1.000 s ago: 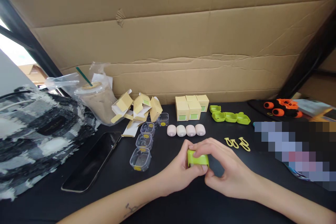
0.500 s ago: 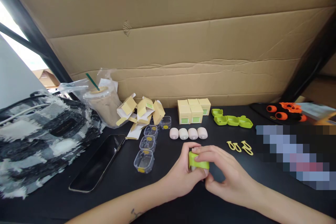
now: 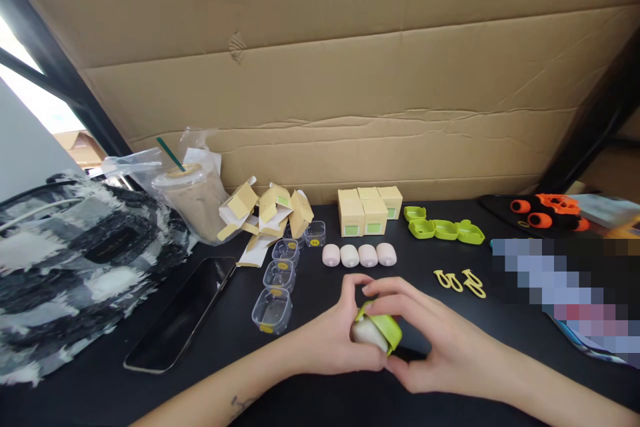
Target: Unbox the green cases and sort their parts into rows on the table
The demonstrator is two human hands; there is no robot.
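My left hand (image 3: 340, 340) is wrapped round a white rounded earbud case (image 3: 369, 335), thumb along its near side. A lime-green soft cover (image 3: 387, 327) sits partly over the case, tilted, with the white front still showing. My right hand (image 3: 430, 333) grips the cover from above and on its right, fingertips on the top and thumb near the lower corner. Beyond the hands, a row of several pale pink and white earbud cases (image 3: 369, 255) lies on the black table. More green covers (image 3: 446, 230) rest at the back right, and several yellow-green loops (image 3: 454, 281) lie nearer.
Clear plastic boxes (image 3: 273, 310) form a line at left, beside opened cartons (image 3: 275, 203). Closed cartons (image 3: 363, 212) stand at the back. A phone (image 3: 183, 313), a bagged iced drink (image 3: 193, 197) and a fuzzy checked bag (image 3: 85, 273) occupy the left. An orange toy (image 3: 555, 210) sits right.
The case and cover have been turned between my hands. More of the white case now shows, and the green cover sits slanted toward the right. The view has shifted slightly.
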